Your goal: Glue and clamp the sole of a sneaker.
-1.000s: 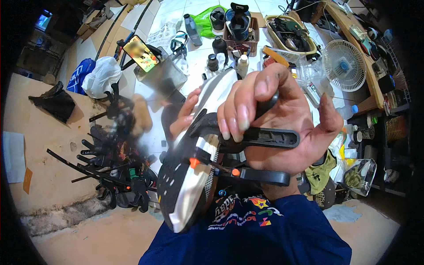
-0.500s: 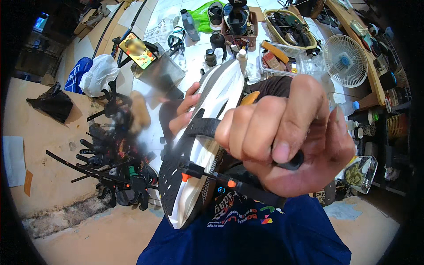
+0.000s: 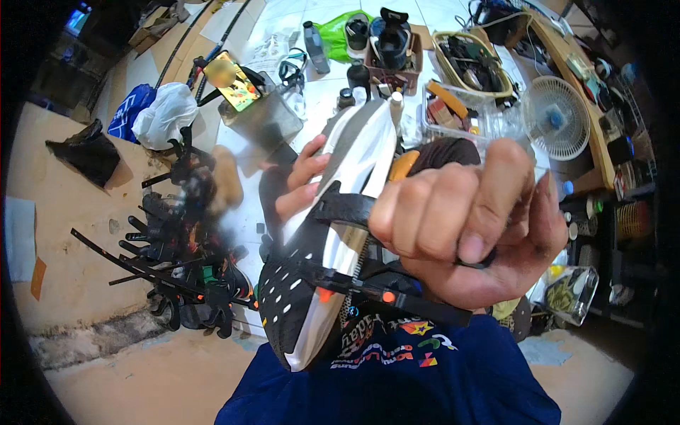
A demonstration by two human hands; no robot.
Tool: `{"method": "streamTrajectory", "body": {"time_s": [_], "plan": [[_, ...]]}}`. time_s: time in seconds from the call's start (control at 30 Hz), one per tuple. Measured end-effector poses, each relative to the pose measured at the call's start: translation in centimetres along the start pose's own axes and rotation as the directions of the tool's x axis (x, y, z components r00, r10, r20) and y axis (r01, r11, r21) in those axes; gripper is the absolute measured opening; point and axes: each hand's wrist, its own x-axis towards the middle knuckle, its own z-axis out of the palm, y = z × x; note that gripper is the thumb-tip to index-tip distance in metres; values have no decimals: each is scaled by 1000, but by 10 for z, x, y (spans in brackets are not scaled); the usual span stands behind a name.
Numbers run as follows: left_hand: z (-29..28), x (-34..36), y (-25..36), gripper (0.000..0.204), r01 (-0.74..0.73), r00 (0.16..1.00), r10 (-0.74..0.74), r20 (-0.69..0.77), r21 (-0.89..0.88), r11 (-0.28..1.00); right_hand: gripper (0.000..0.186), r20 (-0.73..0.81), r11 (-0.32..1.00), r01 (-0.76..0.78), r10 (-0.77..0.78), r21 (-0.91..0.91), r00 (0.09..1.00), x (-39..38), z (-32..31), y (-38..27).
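Head view. The shoe is in the near middle of the scene, above the dark blue shirt. It is tilted, with its perforated black end near and its white-and-grey sole end far. The left hand lays bent fingers on the left side of the shoe; its thumb is hidden, so the opposing contact cannot be confirmed. The right hand is curled tightly around the handle of a black clamp, with the thumb on the right. A second black bar with orange tabs crosses the shoe nearer the shirt; whether both belong to one tool cannot be told.

Handling, as a judgement: support the shoe firmly from the left while squeezing on the right. Seat the arm squarely across the sole edge. Apply force gradually; excess may dent the soft mesh, and an angled arm may slip.

Containers, far side. The brown crate holds dark footwear. To its right, the yellow basket is filled with dark items. Nearer, the clear tub contains reddish-brown blocks and a mustard-coloured strip. The contents of the grey bottle cannot be told. Far left, the white bag hides its contents.
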Motion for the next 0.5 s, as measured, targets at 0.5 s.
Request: {"method": "streamTrajectory", "body": {"time_s": [0.5], "plan": [[5, 7, 10, 31, -33, 987, 36, -154, 21, 999, 44, 36, 978, -202, 204, -43, 978, 16, 4, 10]]}}
